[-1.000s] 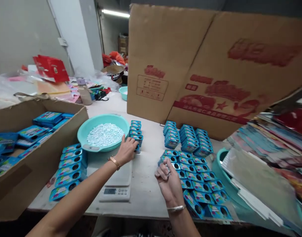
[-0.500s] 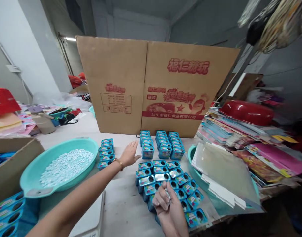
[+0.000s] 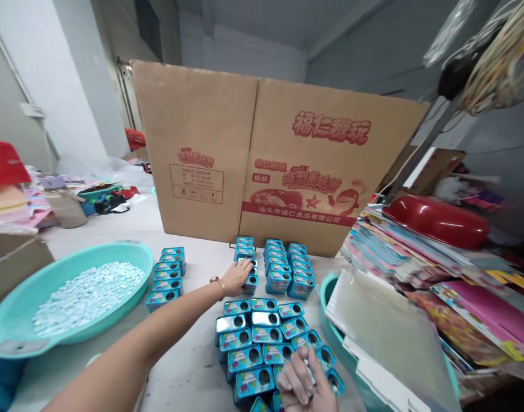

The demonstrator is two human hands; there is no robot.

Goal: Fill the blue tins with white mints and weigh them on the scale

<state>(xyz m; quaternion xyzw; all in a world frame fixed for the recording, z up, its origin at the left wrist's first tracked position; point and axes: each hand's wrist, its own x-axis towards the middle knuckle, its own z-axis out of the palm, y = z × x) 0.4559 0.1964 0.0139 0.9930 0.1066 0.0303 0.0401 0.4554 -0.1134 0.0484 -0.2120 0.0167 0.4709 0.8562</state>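
My left hand reaches out to the left-most of the rear rows of small blue tins. Its fingers lie over the tops of those tins. My right hand is closed, palm up, around a few small white candies that show between the fingers. Below it stands a block of several blue tins, each with a dark round hole in its top. At the far left, a turquoise basin holds a heap of pale candies that look like those in my hand.
Another row of blue tins stands right of the basin. A large cardboard box rises behind the rows. On the right are a turquoise tub topped with plastic sheets, stacked printed packaging and a red bowl.
My left hand has moved from beside the left-most rear row onto its tins. My right hand stays closed over the front block. The view has shifted slightly.
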